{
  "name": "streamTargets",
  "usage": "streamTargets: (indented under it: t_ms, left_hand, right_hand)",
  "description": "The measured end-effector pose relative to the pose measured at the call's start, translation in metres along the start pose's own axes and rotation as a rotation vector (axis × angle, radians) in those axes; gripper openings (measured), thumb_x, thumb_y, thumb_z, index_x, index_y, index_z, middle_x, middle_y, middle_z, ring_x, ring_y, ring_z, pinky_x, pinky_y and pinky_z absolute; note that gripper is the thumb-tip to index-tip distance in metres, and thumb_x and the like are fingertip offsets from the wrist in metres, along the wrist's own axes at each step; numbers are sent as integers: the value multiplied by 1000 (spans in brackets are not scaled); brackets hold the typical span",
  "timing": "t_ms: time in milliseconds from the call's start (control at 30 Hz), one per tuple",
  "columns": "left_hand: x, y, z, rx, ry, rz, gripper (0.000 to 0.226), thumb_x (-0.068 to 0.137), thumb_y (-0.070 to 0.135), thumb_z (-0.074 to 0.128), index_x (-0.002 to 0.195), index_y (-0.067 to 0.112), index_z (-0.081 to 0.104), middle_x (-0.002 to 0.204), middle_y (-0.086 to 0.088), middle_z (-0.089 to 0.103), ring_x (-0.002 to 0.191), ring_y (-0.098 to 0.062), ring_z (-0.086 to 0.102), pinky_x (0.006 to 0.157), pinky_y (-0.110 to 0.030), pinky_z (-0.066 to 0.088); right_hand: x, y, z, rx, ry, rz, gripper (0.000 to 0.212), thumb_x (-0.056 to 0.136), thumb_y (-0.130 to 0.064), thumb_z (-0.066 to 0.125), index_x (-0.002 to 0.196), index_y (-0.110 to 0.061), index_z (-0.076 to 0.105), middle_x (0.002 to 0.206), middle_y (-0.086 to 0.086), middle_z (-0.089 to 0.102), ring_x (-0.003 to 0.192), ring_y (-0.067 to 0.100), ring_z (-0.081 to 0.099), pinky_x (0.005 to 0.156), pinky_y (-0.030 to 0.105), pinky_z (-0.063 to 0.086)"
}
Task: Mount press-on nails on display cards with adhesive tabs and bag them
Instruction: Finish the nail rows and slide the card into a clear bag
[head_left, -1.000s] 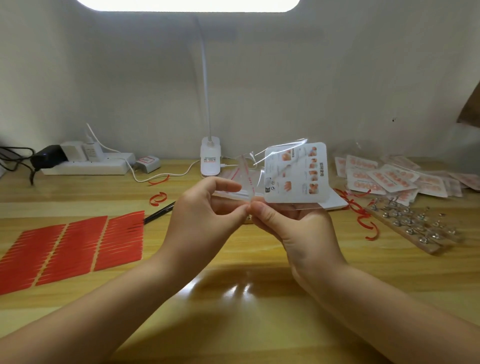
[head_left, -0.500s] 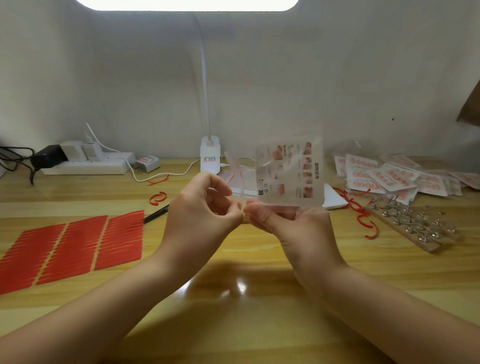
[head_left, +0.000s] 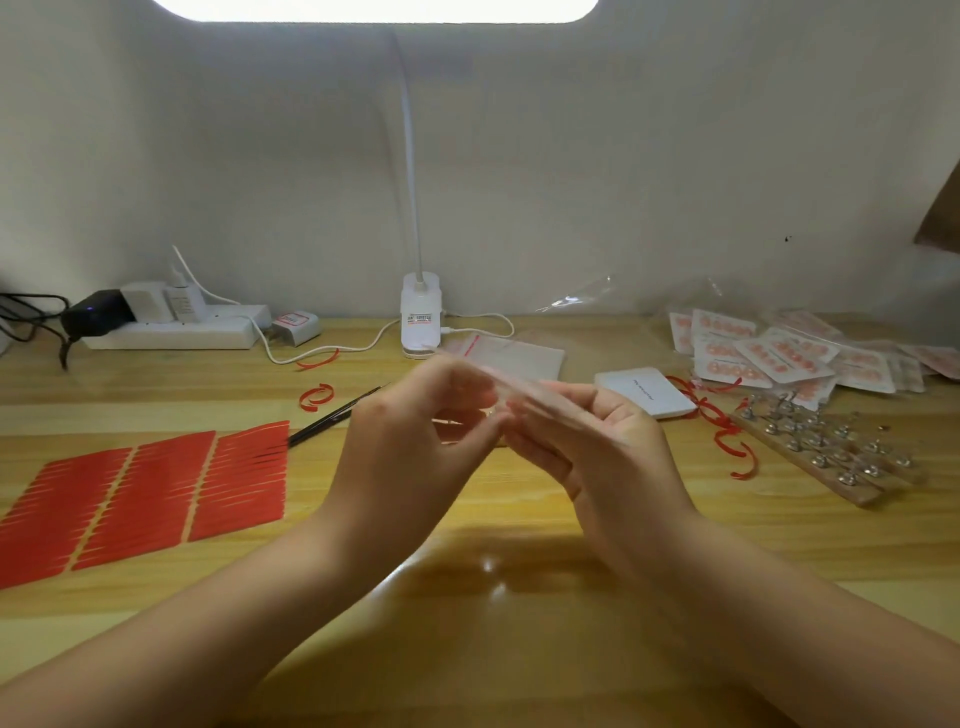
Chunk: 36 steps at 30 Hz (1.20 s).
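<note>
Bagged card (head_left: 524, 387) now lies nearly flat & edge-on to the cam, blurred, betw. both hands above the tabletop (head_left: 519, 597); a sec ago it stood upright w/ its printed face showing, so it's been tipped down; prob. the bag flap is being folded shut, i.e. this unit is close to done. Left hand (head_left: 415, 441): fingers curled, thumb & forefinger tips pinching the bag's near-left edge. Right hand (head_left: 597, 441): fingers curled under the card, supporting it; exact pinch can't be told thru the blur. Finished packs (head_left: 769, 358) piled far right; empty bags (head_left: 514, 356) by the lamp base (head_left: 421, 322); red tab sheets (head_left: 140, 493) left; nail stand rack (head_left: 831, 452) right, w/ red peel strips (head_left: 727, 436) beside it.
</note>
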<state>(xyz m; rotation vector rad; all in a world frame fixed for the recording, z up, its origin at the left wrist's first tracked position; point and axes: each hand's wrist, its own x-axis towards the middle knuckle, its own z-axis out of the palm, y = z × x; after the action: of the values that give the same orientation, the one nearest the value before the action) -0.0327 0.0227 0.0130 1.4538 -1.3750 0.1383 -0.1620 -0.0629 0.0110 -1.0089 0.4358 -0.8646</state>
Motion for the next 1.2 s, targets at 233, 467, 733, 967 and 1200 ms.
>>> streamTargets:
  t_ms: [233,467,733,967,1200]
  left_hand:
    - [2,-2,1,-205,-97,-397,28,72,19,83,96,23,70,76,9,75,73,-6,71,72,-23,59]
    - [6,-3,0,-243,-93,-479,15,76,14,81,83,25,73,70,1,74,66,-15,72,68,-32,61]
    - [14,-11,-9,45,-53,-347,17,81,5,73,82,21,72,67,5,71,62,-4,66,67,-26,57]
    - [35,-32,-33,68,169,-294,18,91,8,62,98,25,64,80,7,66,72,-5,63,68,-21,52]
    - [57,-43,-49,-1094,441,-932,16,96,-4,45,98,10,51,84,-10,63,65,-19,71,78,-43,60]
  right_hand:
    - [0,5,0,-32,1,42,31,77,-12,75,106,-8,65,94,15,74,89,25,73,73,27,58]
    - [1,8,0,-114,7,20,33,74,-14,77,105,-9,66,94,17,74,91,28,72,77,31,60]
    - [7,1,-2,-176,74,135,18,78,0,73,94,-2,65,80,14,74,73,20,73,61,23,58]
    - [19,-9,-8,-210,-28,343,11,83,4,66,92,-1,64,68,7,71,56,11,66,56,20,56]
    - [24,-5,-14,-233,-48,359,11,82,5,64,85,-6,62,68,7,70,54,11,64,51,20,52]
